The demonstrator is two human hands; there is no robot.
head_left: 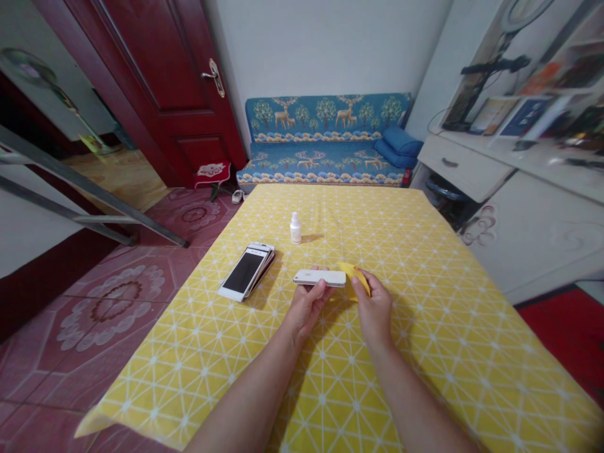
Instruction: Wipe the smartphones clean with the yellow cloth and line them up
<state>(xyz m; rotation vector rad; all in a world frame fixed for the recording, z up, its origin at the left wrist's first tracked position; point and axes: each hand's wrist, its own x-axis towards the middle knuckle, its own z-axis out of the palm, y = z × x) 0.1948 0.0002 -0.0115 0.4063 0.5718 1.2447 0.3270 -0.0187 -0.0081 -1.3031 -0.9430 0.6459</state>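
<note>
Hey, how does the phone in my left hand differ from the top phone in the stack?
The held phone is in your left hand; the stacked phone lies on the pile. The held phone shows a white side; the stacked phone shows a dark screen. Both are partly white.

Reads as a home, living-room type: blue deer-print sofa (pixel 325 151) against the wall (pixel 325 47), panelled red door (pixel 165 63), red-covered low stool (pixel 212 172), pedestal fan (pixel 29 68), cluttered white drawer unit (pixel 547 220), yellow-clothed surface (pixel 335 346).

Phone stack (pixel 243 275) on table (pixel 212 371), left of held phone (pixel 319 277); bottle (pixel 296 230) behind; sofa (pixel 325 157) beyond.
</note>
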